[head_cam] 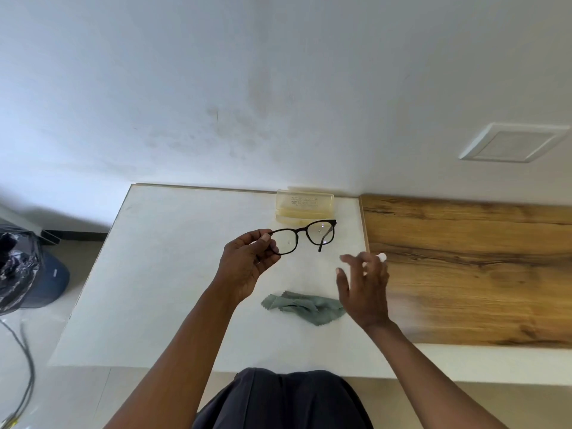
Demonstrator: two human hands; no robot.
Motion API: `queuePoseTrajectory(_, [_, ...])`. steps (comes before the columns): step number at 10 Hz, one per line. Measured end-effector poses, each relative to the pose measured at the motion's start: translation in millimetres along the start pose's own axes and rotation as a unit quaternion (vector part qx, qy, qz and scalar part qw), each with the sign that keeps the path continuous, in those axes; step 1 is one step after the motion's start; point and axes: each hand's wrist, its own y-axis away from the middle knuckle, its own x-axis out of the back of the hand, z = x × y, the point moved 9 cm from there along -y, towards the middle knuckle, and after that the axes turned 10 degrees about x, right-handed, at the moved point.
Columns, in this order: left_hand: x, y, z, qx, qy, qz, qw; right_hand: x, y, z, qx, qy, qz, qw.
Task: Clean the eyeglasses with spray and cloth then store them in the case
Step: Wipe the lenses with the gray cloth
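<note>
Black-framed eyeglasses [305, 236] in left hand [246, 262]; yellowish case [305, 205] (print unreadable)

**White table, wood panel to its right**

The white table [173, 274] carries a closed, pale yellow case [305, 205] at 12 o'clock by the wall and a crumpled grey-green cloth [301, 306] nearer 5 o'clock. The wood panel [464, 274] adjoins at 3 o'clock.

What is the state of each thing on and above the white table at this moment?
Dark-framed eyeglasses: lifted above the table, held at one end, one temple hanging unfolded.
Left hand: pinching the eyeglasses.
Right hand: open, empty, blurred, above the table's right side.
Grey-green cleaning cloth: crumpled, lying on the white table.
Translucent yellowish glasses case: closed, at the wall.
</note>
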Motion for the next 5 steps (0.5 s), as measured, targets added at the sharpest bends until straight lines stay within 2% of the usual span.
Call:
queuePoseTrajectory(1, [2,1,1,0.0,-0.004,0.003,1.0,-43,24,-9,0.03,-0.024,-0.198,0.98])
queuePoseTrajectory(2, [3,2,1,0.001,-0.005,0.003,1.0,-72,58,4,-0.035,0.004,-0.352,0.936])
queuePoseTrajectory(3, [4,2,0,0.003,-0.004,0.002,1.0,-82,80,12,-0.074,0.046,-0.396,0.914])
queuePoseTrajectory(5, [6,2,-3,0.006,-0.002,0.005,1.0,-82,72,7,-0.065,0.081,-0.372,0.922])
